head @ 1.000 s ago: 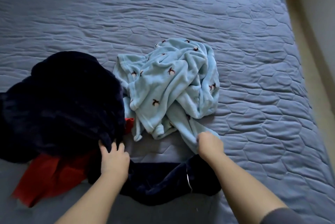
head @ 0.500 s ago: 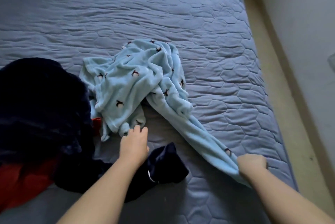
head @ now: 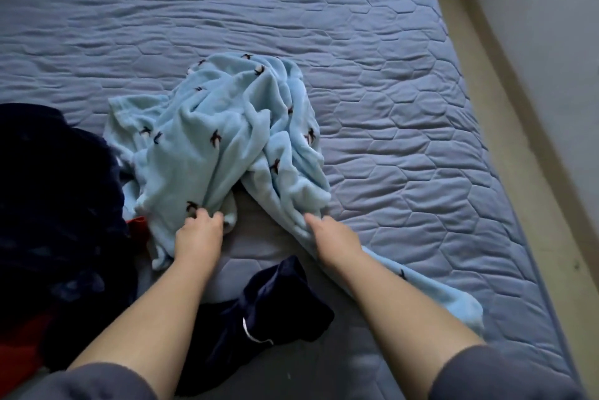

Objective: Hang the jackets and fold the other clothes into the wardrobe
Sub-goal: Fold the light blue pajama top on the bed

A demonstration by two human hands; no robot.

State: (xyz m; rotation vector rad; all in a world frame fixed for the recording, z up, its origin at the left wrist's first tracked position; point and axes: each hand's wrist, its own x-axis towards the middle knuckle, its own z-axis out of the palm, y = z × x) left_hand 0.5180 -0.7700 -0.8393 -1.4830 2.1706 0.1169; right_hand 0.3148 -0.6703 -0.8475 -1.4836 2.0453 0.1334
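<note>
A light blue fleece garment (head: 223, 140) with small dark bird prints lies crumpled in the middle of the bed. One long part of it runs toward the near right under my right forearm. My left hand (head: 199, 234) grips the garment's near left edge with curled fingers. My right hand (head: 334, 237) holds the fleece where the long part leaves the heap; its fingertips are buried in the fabric. A dark navy fleece pile (head: 55, 205) fills the left side. Red cloth (head: 137, 224) peeks out beside and beneath it.
The bed has a blue-grey quilted cover (head: 389, 108). A small navy garment (head: 269, 305) with a white trim lies between my forearms. A beige floor strip (head: 531, 172) and a pale wall (head: 551, 26) run along the bed's right side.
My right hand let the stretched-out fleece part drop and moved back in toward the heap. My left hand reached forward and took hold of the garment's near left edge.
</note>
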